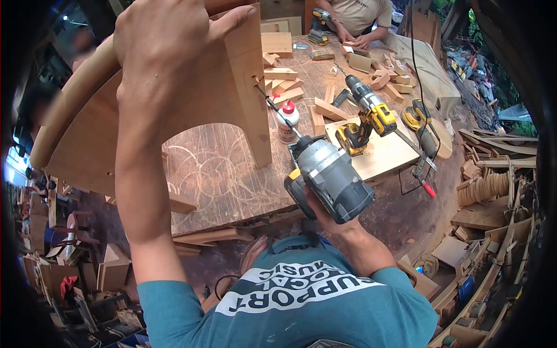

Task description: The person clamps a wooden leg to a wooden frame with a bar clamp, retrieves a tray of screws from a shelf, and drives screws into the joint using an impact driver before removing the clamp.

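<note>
My left hand (165, 52) grips the top of a curved wooden furniture piece (203, 95), its thumb stretched along the upper edge. The piece stands on the workbench (209, 174) and has an arched cutout and a straight leg. My right hand (331, 211) is wrapped round the handle of a cordless drill (333, 174), partly hidden beneath the tool body. The drill's long bit points up and left, its tip at a hole or screw in the leg's side; exact contact I cannot tell. A glue bottle (288, 122) with a red cap stands just behind the bit.
A second yellow-black drill (371, 104) rests on a pale board (380, 153), with a yellow sander (415, 116) and a clamp (420, 174) beside it. Wood blocks (331, 109) lie scattered. Across the bench, another person's hands (354, 42) handle a small piece. A black cable (413, 52) hangs down.
</note>
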### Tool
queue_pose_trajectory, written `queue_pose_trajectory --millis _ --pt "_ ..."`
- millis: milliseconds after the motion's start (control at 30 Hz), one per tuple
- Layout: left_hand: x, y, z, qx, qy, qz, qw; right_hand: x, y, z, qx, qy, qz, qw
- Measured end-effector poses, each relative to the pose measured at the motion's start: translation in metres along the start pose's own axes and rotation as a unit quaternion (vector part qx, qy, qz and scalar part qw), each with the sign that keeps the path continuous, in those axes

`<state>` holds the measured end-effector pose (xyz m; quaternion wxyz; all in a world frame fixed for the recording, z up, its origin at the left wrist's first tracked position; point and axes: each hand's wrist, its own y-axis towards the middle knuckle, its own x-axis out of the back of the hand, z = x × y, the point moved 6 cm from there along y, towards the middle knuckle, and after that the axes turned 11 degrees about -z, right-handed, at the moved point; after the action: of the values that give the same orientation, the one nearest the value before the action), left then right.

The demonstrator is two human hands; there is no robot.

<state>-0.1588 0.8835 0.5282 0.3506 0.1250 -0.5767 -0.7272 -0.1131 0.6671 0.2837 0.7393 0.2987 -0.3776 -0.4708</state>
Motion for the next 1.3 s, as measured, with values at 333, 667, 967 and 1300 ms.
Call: queue_pose_trajectory --millis 333,667,967,1300 --pt "-0.013 -0.003 0.007 0.007 -0.013 0.081 0.997 -0.003 -0.005 -0.012 -0.019 -0.009 0.000 1.000" --pt "-0.012 -0.004 0.007 0.010 0.013 0.082 0.996 -0.004 0.008 -0.003 -0.055 0.074 -0.032 0.995" --pt "-0.015 -0.002 0.008 0.014 0.016 0.094 0.995 -0.004 0.005 -0.004 -0.046 0.047 -0.016 0.998" --pt "-0.016 -0.001 0.009 0.007 0.005 0.091 0.996 -0.004 -0.015 -0.019 -0.094 0.009 -0.014 0.995"
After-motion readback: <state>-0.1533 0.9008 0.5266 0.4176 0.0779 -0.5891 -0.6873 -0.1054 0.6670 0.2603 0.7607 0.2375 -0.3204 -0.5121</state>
